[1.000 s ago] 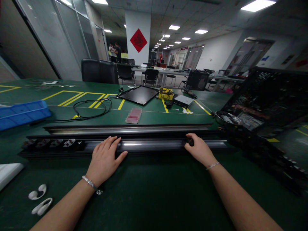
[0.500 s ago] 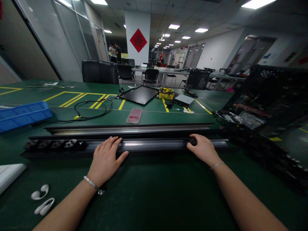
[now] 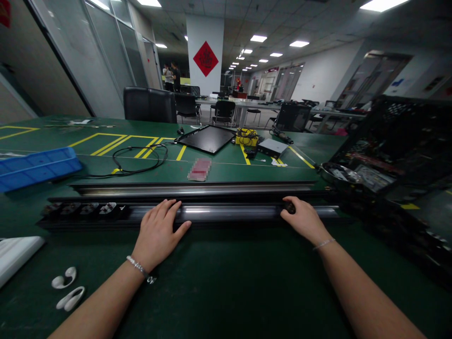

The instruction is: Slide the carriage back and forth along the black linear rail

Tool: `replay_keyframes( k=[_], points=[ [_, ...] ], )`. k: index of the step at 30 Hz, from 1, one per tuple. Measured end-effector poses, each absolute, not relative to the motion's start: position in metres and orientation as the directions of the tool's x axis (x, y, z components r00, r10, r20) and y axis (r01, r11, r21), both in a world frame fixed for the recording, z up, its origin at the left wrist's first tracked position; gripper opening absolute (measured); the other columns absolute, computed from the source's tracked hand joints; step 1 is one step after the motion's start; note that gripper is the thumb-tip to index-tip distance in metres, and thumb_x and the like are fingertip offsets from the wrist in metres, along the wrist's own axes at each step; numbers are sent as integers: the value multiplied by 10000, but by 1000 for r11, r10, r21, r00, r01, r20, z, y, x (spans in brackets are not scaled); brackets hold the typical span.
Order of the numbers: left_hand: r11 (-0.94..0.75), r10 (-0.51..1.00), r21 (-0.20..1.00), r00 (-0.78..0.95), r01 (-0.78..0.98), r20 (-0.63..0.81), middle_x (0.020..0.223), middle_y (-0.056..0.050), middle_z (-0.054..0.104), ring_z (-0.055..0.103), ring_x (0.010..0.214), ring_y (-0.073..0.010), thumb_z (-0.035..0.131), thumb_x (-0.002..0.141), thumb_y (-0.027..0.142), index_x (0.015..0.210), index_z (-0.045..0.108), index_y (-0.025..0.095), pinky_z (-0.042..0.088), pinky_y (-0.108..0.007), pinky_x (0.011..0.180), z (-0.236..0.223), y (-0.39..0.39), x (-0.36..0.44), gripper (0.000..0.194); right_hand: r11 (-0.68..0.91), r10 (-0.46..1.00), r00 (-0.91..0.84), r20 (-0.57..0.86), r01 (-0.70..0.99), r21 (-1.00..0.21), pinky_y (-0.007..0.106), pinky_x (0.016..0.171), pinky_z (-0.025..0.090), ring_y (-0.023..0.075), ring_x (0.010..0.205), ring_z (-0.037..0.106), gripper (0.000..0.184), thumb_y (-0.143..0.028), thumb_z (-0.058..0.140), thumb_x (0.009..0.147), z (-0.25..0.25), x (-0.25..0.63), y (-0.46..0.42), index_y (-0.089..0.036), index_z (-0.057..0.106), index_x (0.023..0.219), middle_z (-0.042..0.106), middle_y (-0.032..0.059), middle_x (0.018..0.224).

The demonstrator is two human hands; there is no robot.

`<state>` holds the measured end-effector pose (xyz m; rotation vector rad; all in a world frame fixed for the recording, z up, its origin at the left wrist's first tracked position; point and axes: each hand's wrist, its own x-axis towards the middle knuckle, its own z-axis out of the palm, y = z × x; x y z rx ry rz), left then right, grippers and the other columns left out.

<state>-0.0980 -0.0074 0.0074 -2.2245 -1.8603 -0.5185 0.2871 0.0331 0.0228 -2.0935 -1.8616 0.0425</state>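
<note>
A long dark rail with a shiny metal channel [image 3: 229,213] lies crosswise in front of me. My left hand [image 3: 158,230] rests on its near edge and channel, fingers spread. At the rail's right part, my right hand [image 3: 305,219] has thumb and fingers closed around a small dark round piece [image 3: 290,207] in the channel. Its exact kind is hard to make out, as the fingers cover part of it. Several black blocks with metal parts [image 3: 88,210] sit in a row at the rail's left end. Just behind lies a second rail [image 3: 197,189], parallel to the first.
On the green table [image 3: 229,287] a blue bin [image 3: 40,168] and white earphones [image 3: 70,299] lie to the left. Behind the rails are a black cable [image 3: 141,168], a black panel [image 3: 205,139] and a grey box [image 3: 272,148]. A dark open equipment case [image 3: 395,155] stands at right.
The whole view has shifted slightly, so everything appears a little further right. Both hands keep their places on the rail, with the dark round piece still in my right hand.
</note>
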Motion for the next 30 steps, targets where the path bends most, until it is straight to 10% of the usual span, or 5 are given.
replay_keyframes(
  k=[30],
  points=[
    [-192,907,79,146,978,394,1317,-130,532,439,1259,-295,424,864,496,1276,498,154,362,-477,1009,8,-7,-98,541,-116,956,211,206,911,-395,350,792,457,229,908,605,429,-327,490,731,24,291,27,-218,569,1138,650,72,1055]
  ],
)
